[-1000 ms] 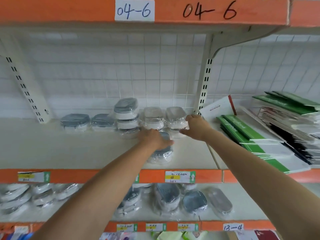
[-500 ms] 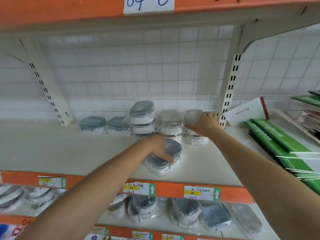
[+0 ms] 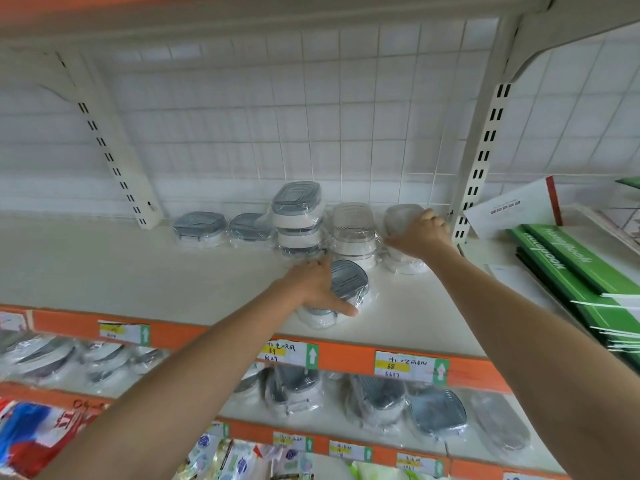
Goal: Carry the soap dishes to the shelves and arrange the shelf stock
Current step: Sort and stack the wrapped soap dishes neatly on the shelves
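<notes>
Plastic-wrapped soap dishes stand along the back of a white shelf. My left hand grips a tilted stack of grey-topped dishes near the shelf's front. My right hand holds the top of a clear-topped dish stack at the back right. Between them sit a clear-topped stack and a taller grey-topped stack. Two single grey dishes stand further left.
A white slotted upright rises just right of my right hand. Green and white flat packs fill the shelf to the right. The lower shelf holds several more wrapped dishes. Orange shelf edges carry price tags.
My head has moved closer and tilted down, so the shelf looks larger. My right hand has risen onto the top of the right stack. My left hand still holds the tilted stack.
</notes>
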Available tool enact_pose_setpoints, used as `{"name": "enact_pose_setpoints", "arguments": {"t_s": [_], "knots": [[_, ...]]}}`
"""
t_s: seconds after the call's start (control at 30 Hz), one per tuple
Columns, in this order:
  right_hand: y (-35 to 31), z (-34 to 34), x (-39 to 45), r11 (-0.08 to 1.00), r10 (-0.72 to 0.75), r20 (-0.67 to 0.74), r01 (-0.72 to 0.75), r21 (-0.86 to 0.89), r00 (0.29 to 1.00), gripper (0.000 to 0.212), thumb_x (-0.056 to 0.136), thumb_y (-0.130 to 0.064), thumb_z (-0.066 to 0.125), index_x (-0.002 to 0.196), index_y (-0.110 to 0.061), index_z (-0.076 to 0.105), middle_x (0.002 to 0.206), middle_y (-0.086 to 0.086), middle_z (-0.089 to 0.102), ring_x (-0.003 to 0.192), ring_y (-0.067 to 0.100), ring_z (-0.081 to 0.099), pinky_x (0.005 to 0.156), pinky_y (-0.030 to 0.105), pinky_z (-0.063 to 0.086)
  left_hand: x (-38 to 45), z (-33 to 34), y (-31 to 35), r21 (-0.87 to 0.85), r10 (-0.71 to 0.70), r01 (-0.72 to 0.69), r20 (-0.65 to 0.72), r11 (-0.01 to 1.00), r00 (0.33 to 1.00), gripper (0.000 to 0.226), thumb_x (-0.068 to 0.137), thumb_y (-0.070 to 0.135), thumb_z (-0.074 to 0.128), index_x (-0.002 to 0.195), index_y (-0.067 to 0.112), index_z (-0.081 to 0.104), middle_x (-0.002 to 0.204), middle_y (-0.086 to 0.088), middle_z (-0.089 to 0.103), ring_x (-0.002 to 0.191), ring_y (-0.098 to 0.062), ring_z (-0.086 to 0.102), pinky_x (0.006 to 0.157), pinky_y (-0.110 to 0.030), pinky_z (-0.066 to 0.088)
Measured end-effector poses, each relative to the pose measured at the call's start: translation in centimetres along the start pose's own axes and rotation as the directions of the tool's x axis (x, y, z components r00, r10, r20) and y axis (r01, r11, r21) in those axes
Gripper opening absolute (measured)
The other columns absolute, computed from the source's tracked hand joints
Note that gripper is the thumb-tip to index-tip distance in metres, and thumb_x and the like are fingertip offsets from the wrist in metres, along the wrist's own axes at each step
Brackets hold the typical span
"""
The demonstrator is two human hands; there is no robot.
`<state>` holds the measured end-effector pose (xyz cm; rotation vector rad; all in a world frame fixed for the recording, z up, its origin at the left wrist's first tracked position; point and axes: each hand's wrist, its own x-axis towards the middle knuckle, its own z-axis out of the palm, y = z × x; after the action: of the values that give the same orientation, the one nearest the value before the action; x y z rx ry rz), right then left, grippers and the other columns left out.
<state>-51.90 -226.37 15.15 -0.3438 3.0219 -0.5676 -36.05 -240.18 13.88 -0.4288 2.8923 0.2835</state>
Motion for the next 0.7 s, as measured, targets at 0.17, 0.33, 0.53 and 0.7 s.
{"name": "enact_pose_setpoints", "arguments": {"t_s": [0.17,0.33,0.53,0.7], "knots": [[1.0,-0.7,-1.6,0.999,0.033,0.037,-0.034,0.017,0.999,0.117,0.073,-0.059,0.069,0.145,0.009,0.007,0.146,0.022,0.024,0.138,0.035,0.021,0.112,0.037,0.023,-1.3,-0.2,0.1,-0.003,0.021,-0.021,-0.065,1.0,0.998,0.118,0.067,0.07,0.07,0.152,0.01,0.015,0.155,-0.009,0.027,0.141,-0.026,0.028,0.113,-0.036,0.028],[1.7,-1.4,-4.4,0.999,0.028,-0.002,-0.028,-0.031,1.0,0.115,0.074,-0.061,0.066,0.144,0.009,0.008,0.145,0.023,0.023,0.137,0.035,0.02,0.113,0.036,0.018,-3.1,-0.8,-0.4,0.034,0.029,-0.024,-0.134,0.999,0.991,0.114,0.066,0.071,0.069,0.149,0.007,0.022,0.151,-0.01,0.034,0.137,-0.026,0.033,0.111,-0.035,0.031],[0.9,-1.6,-8.8,0.998,0.055,-0.107,-0.052,0.039,0.993,0.103,0.072,-0.07,0.041,0.141,0.005,0.023,0.131,0.022,0.037,0.123,0.034,0.032,0.105,0.038,0.027,-6.4,-2.1,-2.0,0.066,0.057,-0.043,-0.234,0.997,0.97,0.1,0.068,0.068,0.07,0.139,0.008,0.035,0.14,-0.012,0.043,0.13,-0.027,0.04,0.103,-0.035,0.034],[-0.8,-2.1,-13.6,0.996,0.078,-0.185,-0.084,-0.022,0.98,0.097,0.076,-0.058,0.061,0.139,0.005,0.023,0.134,0.02,0.036,0.125,0.033,0.033,0.105,0.036,0.028,-10.0,-1.6,-5.0,0.08,0.093,-0.075,-0.26,0.994,0.961,0.108,0.064,0.07,0.071,0.143,0.008,0.031,0.147,-0.014,0.036,0.135,-0.028,0.032,0.105,-0.036,0.032]]}}
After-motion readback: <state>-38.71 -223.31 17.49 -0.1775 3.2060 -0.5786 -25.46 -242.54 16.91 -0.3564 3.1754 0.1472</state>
